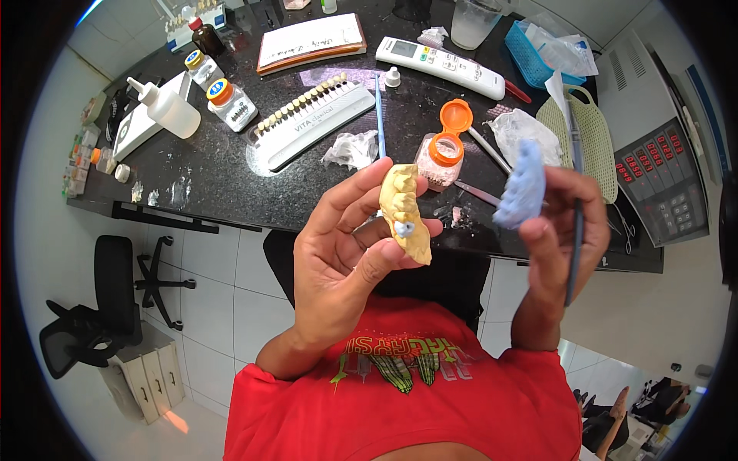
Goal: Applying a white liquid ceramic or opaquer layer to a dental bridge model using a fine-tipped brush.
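Observation:
In my left hand (334, 238) a yellow dental cast (401, 196) with a row of teeth is gripped between thumb and fingers, above the table's front edge. One tooth (404, 229) near the cast's lower end is pale bluish white. My right hand (569, 223) pinches a lumpy blue dental impression piece (524, 188), held up to the right of the cast and apart from it. A long thin tool with a dark handle (576, 238) is also tucked among the right hand's fingers, its shaft pointing up and away.
On the black speckled table (300, 196) lie a tooth shade guide (315, 127), a crumpled tissue (352, 150), a blue stick (380, 115) and an open orange-capped jar (440, 161). A remote control (442, 67) lies behind. A control unit (653, 154) stands right; a squeeze bottle (173, 111) stands left.

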The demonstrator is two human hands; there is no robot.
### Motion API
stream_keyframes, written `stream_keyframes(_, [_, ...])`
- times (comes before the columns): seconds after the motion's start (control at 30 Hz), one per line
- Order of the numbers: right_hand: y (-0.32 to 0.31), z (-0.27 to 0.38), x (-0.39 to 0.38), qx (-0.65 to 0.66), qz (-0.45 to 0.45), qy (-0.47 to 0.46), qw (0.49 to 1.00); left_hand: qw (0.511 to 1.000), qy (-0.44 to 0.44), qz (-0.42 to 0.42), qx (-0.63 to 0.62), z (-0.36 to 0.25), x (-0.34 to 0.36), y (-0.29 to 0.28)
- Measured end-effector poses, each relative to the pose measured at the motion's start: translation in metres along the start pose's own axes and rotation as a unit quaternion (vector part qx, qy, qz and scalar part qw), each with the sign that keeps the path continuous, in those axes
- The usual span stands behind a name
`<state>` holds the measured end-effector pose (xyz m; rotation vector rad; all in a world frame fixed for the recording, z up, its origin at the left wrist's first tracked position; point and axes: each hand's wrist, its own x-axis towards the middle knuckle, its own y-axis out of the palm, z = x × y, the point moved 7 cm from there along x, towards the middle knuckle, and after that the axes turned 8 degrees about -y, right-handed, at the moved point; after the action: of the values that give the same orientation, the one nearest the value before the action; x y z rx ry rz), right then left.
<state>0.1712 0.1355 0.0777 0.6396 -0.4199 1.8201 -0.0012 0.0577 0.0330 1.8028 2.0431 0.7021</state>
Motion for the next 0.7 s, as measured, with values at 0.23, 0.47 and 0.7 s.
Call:
stream_keyframes(0.23, [-0.03,-0.011,0.023,-0.335,0.084,0.048,0.937,0.997,-0.031,0.019,-0.068,0.006,0.002,0.0])
stream_keyframes(0.47, [-0.016,-0.034,0.021,-0.439,0.253,0.043,0.861,0.997,-0.016,-0.006,-0.071,0.007,-0.001,-0.01])
stream_keyframes(0.7, [-0.016,-0.008,0.037,-0.382,0.188,-0.03,0.904,0.997,-0.008,-0.059,-0.049,0.005,-0.007,-0.023])
